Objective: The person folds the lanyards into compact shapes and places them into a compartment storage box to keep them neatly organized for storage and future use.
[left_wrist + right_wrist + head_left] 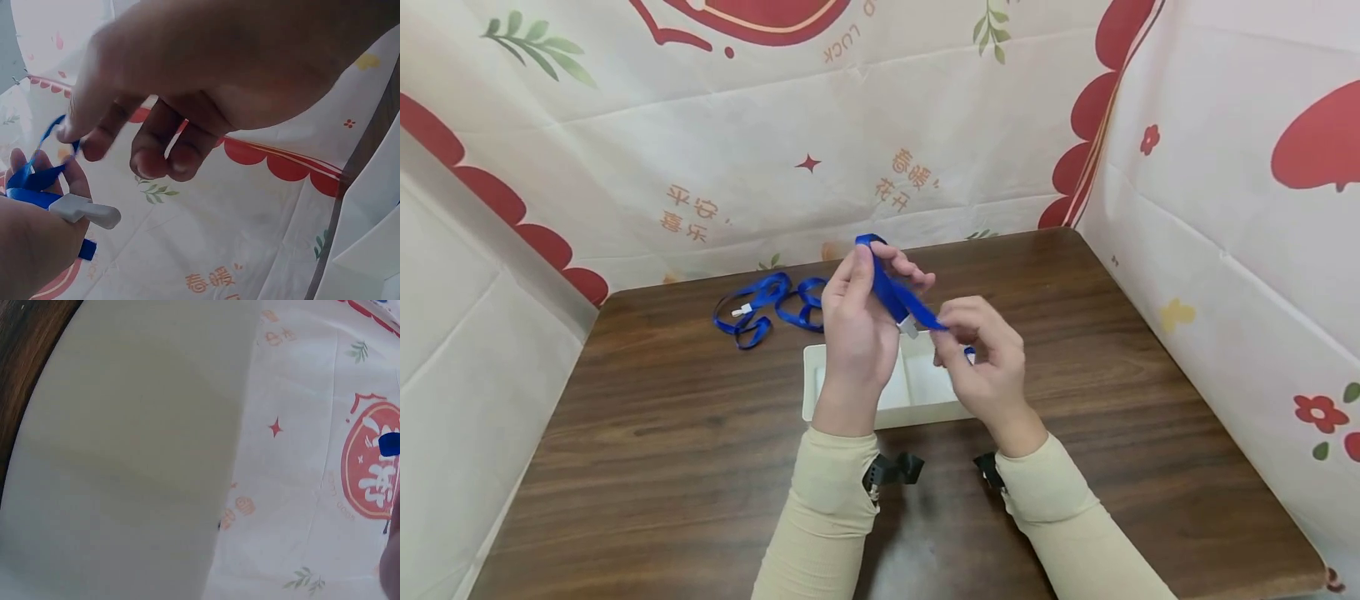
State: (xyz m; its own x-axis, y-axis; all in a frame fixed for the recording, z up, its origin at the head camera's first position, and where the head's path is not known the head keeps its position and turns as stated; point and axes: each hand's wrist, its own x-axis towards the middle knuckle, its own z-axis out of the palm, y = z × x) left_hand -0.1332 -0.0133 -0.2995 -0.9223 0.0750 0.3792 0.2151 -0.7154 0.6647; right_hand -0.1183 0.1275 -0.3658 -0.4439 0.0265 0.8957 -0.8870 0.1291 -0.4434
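Note:
A blue lanyard [891,292] is stretched between both hands above the white box. My left hand [856,333] holds it with the thumb against the ribbon, palm up, other fingers loosely extended. Pinched between the thumb and fingers of my right hand [988,354] is the ribbon's lower end. A pale clip [908,327] sits on the lanyard between the hands. The left wrist view shows this clip [87,210] near the left palm, with the right hand [187,69] across the top. In the right wrist view only a blue ribbon piece [390,444] and a fingertip [392,559] show at the right edge.
The white divided box [925,414] stands under the hands, a bit of blue [970,353] at its right end. More blue lanyard [767,290] lies loosely coiled on the wooden table [662,433] behind and left. Printed cloth [760,133] hangs behind and at the sides.

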